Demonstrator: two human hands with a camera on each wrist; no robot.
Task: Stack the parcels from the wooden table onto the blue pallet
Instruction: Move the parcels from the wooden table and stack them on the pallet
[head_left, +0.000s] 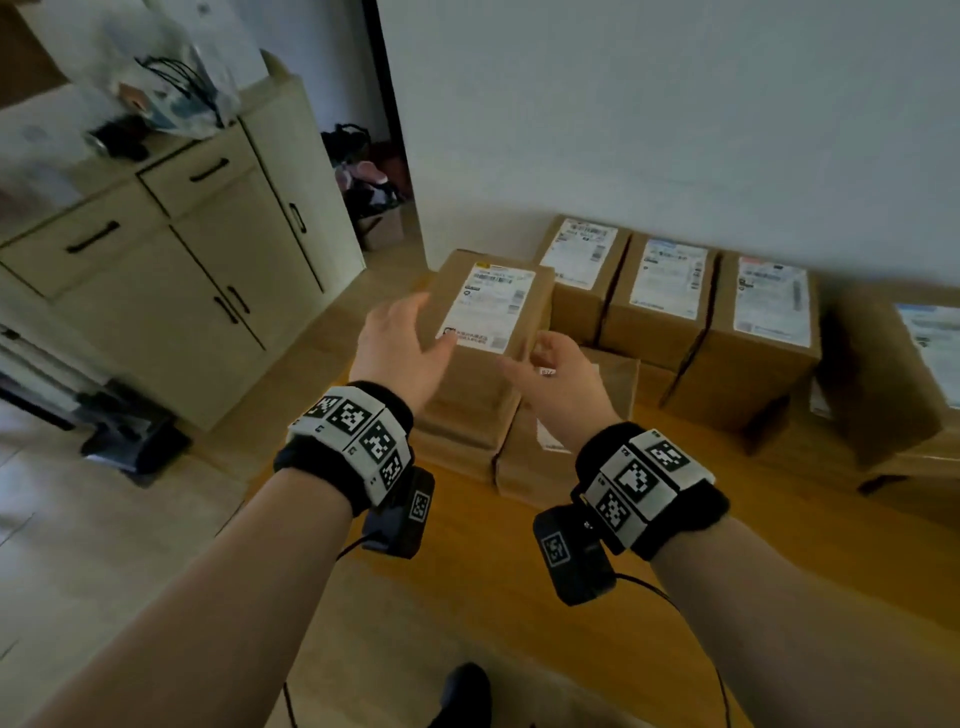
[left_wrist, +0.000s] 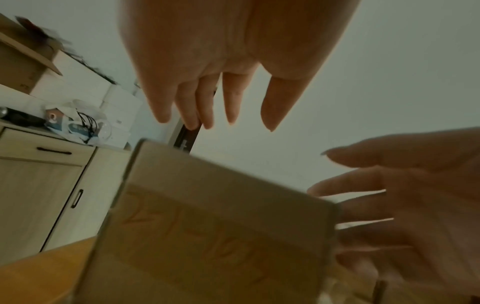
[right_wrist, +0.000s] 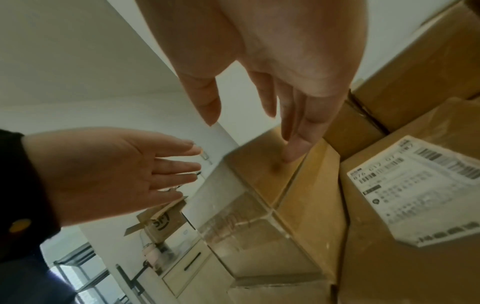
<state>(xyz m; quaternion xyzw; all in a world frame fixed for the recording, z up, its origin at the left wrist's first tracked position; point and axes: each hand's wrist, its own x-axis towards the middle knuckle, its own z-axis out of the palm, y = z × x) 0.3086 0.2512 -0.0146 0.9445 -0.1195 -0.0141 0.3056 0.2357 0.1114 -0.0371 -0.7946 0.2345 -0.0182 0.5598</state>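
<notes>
- Left hand (head_left: 397, 349) released, fingers straight, beside the top parcel (head_left: 488, 317) on the wooden table (head_left: 519, 561).
- Right hand (head_left: 558, 387) released too, near its other side.

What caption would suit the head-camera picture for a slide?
Both open hands, left hand and right hand, reach for the top parcel on the wooden table.

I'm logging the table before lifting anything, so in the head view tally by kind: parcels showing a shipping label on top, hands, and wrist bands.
Parcels with a label on top: 5
Hands: 2, left hand and right hand
Marker wrist bands: 2
Total: 9
Half-hidden boxes underneath are not counted.
</notes>
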